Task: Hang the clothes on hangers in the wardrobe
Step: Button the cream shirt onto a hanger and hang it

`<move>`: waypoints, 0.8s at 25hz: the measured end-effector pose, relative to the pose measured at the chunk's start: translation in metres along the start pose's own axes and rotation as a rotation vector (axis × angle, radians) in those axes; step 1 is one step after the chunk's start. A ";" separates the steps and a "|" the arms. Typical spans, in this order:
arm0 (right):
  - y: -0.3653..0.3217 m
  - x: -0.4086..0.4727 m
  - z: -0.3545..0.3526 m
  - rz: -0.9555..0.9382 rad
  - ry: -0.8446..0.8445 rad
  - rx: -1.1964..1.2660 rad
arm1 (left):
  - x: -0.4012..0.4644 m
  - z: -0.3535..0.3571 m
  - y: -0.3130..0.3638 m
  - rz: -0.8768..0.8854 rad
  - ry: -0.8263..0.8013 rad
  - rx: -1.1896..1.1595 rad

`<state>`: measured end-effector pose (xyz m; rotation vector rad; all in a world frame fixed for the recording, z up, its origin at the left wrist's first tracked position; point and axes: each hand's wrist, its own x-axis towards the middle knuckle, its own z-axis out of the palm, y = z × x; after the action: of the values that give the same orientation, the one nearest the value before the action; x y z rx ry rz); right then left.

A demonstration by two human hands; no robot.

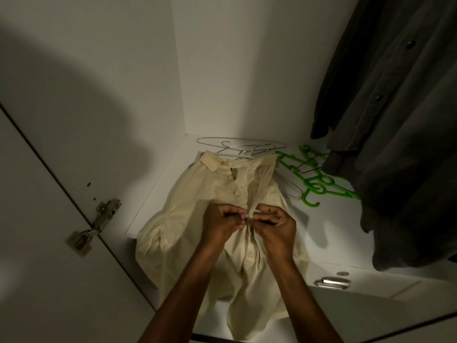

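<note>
Door hinge (95,225) far left, not a factor. The cream shirt (197,226) lies face up on the wardrobe floor (329,233), hem spilling over the front edge. Your left hand (223,224) pinches the left placket at mid-chest, and your right hand (277,225) pinches the opposite edge; both are closed on fabric, apparently working a button. Risks: tug too hard and the shirt slides off the ledge. White hangers (241,147) sit just behind the collar, green hangers (319,178) to the right, tangled, so grabbing one may drag the rest. The dark shirt (395,120) already hangs far right.
</note>
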<state>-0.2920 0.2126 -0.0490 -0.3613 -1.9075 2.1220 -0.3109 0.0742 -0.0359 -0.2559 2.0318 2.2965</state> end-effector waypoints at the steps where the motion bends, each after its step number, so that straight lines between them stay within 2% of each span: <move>1: 0.001 0.000 -0.001 -0.002 -0.004 -0.007 | -0.001 0.001 -0.001 0.000 0.017 -0.002; 6: 0.006 -0.006 -0.002 -0.061 -0.041 -0.076 | 0.000 0.003 -0.010 0.057 0.109 0.100; 12: 0.013 -0.004 0.002 -0.143 -0.032 -0.181 | 0.003 -0.002 -0.016 0.022 0.087 0.135; 16: 0.015 0.000 0.001 -0.085 -0.070 -0.145 | 0.001 -0.003 -0.017 0.017 0.110 0.047; 20: 0.004 0.005 -0.001 0.068 -0.121 -0.020 | -0.001 -0.007 -0.014 -0.001 0.063 -0.049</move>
<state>-0.2967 0.2152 -0.0535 -0.3134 -2.0105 2.2167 -0.3074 0.0687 -0.0505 -0.3354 2.0051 2.3693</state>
